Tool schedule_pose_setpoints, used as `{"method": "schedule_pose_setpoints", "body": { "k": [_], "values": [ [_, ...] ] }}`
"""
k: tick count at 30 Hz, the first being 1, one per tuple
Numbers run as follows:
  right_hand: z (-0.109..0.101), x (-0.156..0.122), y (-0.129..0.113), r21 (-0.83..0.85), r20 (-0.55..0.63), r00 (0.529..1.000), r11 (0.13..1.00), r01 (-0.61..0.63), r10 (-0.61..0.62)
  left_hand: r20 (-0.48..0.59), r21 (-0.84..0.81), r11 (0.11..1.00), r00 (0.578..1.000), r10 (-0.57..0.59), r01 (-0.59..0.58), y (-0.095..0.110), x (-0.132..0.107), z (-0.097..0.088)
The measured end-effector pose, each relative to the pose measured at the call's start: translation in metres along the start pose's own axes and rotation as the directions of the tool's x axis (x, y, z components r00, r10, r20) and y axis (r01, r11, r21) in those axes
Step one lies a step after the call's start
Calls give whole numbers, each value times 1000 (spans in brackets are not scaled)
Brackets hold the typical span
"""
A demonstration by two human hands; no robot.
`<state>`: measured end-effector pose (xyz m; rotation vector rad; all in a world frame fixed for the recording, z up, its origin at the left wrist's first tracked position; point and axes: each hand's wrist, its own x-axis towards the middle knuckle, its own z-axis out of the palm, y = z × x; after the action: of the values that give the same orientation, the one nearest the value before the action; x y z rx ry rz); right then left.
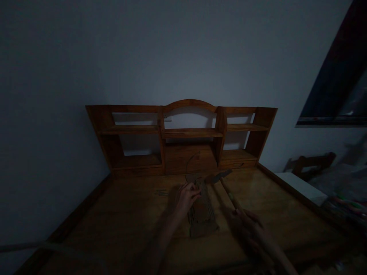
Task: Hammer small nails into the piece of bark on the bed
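Observation:
My right hand [249, 221] is wrapped round the wooden handle of a hammer [229, 194], whose dark metal head is raised at the far end, to the right of a flat brownish piece. That piece [203, 214] lies lengthwise on the desk and looks like layered cardboard or wood; the dim light hides its exact kind. My left hand [188, 194] rests at its far left part with thumb and fingertips pinched together. Whatever sits between those fingertips is too small and dark to make out.
Several thin, nail-like sticks [161, 192] lie on the wooden desk [126, 217] left of my left hand. A wooden shelf unit [192, 133] stands along the back against the wall. To the right are a white surface [301, 185] and a wooden chair [314, 162].

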<state>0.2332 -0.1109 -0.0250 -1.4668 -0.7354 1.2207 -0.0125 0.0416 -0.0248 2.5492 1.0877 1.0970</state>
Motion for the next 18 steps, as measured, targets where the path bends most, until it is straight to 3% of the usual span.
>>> {"method": "schedule_pose_setpoints", "body": {
  "k": [4,10,18],
  "values": [
    [-4,15,17,118,5,999,992,41,-42,23,-5,1000,1000,-12,12,-5,0,4],
    [-3,16,10,175,45,996,983,62,-71,21,-28,997,997,-69,69,-3,-1,5],
    [-2,9,15,140,-52,994,985,102,-95,6,6,1000,1000,-6,6,13,-1,-2]
  ]
}}
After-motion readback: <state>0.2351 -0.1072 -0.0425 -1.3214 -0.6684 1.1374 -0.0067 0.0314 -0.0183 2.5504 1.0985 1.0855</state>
